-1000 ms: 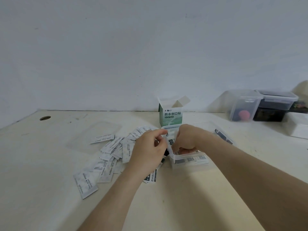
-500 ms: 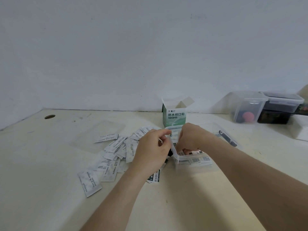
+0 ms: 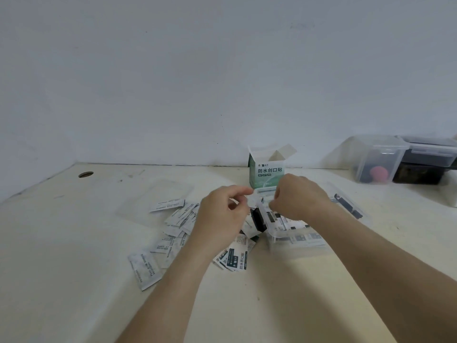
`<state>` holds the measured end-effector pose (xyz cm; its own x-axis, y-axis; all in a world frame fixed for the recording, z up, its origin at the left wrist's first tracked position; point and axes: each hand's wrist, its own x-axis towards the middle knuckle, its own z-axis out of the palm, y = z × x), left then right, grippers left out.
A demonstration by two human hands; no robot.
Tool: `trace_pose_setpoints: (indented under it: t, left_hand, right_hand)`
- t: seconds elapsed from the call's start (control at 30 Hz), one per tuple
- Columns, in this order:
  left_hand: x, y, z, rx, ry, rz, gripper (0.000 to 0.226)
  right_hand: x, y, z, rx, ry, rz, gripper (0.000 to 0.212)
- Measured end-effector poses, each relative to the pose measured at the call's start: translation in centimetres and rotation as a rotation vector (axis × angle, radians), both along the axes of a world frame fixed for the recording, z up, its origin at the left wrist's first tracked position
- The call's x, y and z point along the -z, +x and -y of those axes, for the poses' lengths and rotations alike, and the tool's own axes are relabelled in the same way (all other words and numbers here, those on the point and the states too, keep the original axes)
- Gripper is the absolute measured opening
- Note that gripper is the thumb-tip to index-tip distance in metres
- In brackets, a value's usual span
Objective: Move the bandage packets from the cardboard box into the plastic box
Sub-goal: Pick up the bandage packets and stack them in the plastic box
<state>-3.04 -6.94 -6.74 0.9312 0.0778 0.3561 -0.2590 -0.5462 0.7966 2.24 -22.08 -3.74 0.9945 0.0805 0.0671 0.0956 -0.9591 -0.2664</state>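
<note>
- A cream table (image 3: 74,243) runs back to a bare pale wall (image 3: 222,70). Lidded storage containers (image 3: 378,159) stand at its far right.
- The left hand (image 3: 222,214) has its thumb and forefinger curled toward each other at the left rim of the plastic box (image 3: 296,240). A pale blur lies at their tips, and I cannot tell whether it is a pinched packet.
- The right hand (image 3: 299,199) is curled, knuckles up, with its fingertips dipping into the box. What they hold is hidden.
- The plastic box already holds a layer of packets. The cardboard box (image 3: 268,173) stands upright just behind it, flaps open.
- Loose bandage packets (image 3: 178,219) lie scattered on the table left of the plastic box, under and beyond the left hand. Their long axes are mixed, most slanting away. A clear lid (image 3: 158,199) lies flat behind them.
- By my judgement the left hand is nearer the pile, and each packet must travel rightward over the left rim.
- Against half a second ago, both hands sit slightly higher against the cardboard box. The pile looks unchanged.
</note>
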Motion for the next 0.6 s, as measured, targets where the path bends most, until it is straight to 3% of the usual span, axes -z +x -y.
trace_pose_setpoints:
  t: [0.13,0.27,0.33,0.43,0.6]
  left_hand:
    - [-1.9,-0.6,-3.1,-0.045,0.001,-0.030,0.026]
    - [-2.5,-1.0,-6.4,-0.055,0.261,-0.124,0.029]
    - [-1.6,-1.0,-7.9,-0.069,0.433,-0.238,0.034]
    - [0.5,-0.9,-9.0,-0.060,0.528,-0.355,0.034]
    - [2.4,-0.6,-9.5,-0.074,0.610,-0.329,0.029]
  right_hand:
    - [-2.2,-2.1,-2.2,-0.077,0.153,0.251,0.015]
    - [-3.4,-5.2,-5.7,-0.294,0.210,0.402,0.022]
    - [-2.2,-5.8,-7.6,-0.373,0.221,0.342,0.025]
    - [0.8,-6.0,-9.5,-0.430,0.149,0.163,0.032]
    - [5.0,-6.0,-10.4,-0.308,0.043,0.021,0.037]
